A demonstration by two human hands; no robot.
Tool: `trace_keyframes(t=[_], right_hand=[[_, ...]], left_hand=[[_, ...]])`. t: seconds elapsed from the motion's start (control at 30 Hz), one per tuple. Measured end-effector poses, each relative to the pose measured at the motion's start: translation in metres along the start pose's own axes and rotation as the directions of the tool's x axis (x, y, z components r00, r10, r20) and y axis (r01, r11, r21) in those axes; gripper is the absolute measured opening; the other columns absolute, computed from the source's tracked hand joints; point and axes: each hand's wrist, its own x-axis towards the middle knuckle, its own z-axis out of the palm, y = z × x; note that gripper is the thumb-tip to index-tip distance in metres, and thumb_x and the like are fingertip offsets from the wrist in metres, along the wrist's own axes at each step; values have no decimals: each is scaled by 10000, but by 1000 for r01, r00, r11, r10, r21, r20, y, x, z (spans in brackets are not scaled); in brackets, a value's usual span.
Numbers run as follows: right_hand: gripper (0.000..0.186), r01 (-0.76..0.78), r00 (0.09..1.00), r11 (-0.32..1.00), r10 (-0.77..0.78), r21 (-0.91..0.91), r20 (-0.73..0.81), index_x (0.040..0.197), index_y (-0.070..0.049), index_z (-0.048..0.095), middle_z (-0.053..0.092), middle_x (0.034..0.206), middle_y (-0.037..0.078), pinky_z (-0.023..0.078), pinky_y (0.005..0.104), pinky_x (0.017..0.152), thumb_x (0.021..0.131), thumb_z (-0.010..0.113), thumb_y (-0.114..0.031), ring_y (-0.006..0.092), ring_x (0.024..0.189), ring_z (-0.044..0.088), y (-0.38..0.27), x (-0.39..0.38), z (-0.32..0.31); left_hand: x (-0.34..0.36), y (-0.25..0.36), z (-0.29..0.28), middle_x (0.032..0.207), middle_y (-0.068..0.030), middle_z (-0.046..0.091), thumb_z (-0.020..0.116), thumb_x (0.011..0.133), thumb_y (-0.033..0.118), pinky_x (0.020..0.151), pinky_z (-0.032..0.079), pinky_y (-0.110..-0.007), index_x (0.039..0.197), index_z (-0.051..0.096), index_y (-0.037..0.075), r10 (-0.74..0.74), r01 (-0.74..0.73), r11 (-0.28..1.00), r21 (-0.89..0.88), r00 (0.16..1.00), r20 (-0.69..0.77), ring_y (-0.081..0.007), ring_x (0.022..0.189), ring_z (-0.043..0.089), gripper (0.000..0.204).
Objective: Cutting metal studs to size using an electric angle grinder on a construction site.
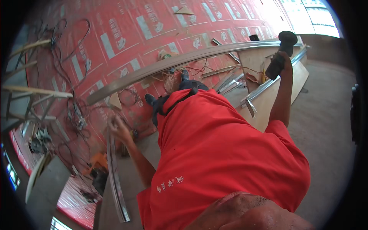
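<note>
My right hand (284, 63) is raised at the right and grips a dark handheld power tool (274, 68) with a wide round end at the top. Its exact kind does not show. At the lower left my left hand (119, 129) is blurred, its fingers partly curled, and whether they hold anything cannot be made out. Close by that hand, a shiny metal channel (115, 180) runs down toward the lower edge. A long grey metal profile (168, 64) stretches across in front of me, its far right end behind the tool.
Red printed sheeting (126, 23) covers the floor, with cables (57, 50) strewn at the left. Wooden-legged stands (36, 92) are at the left edge. Plywood boards (260, 103) and another metal channel (264, 90) lie at the right. Metal offcuts (232, 82) lie near my feet.
</note>
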Motion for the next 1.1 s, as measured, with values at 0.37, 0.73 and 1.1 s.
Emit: trace_keyframes(t=[0.37,0.73,1.1], right_hand=[[296,-140,952,988,154,71,-263,916,0,589,621,745,104,555,344,573,708,713,-171,220,599,630,41,54,-145],[356,-222,927,975,221,31,-303,968,-18,544,601,732,84,531,319,512,676,715,-132,182,541,601,70,86,-189],[349,-125,992,847,122,-517,-41,879,-38,581,568,716,33,459,304,586,606,745,-181,145,623,547,90,108,-129]], left_hand=[[-88,213,483,1229,-177,550,745,646,573,1015,377,-477,1400,336,9,331,-936,352,-26,99,939,-347,1174,504,1026],[-148,211,566,1009,-188,609,745,680,189,748,545,-457,1083,425,26,192,-912,402,-81,-3,981,-367,880,645,539],[-78,145,435,1063,-255,548,796,667,195,772,500,-533,1162,352,14,85,-914,402,52,94,992,-459,925,593,689]])
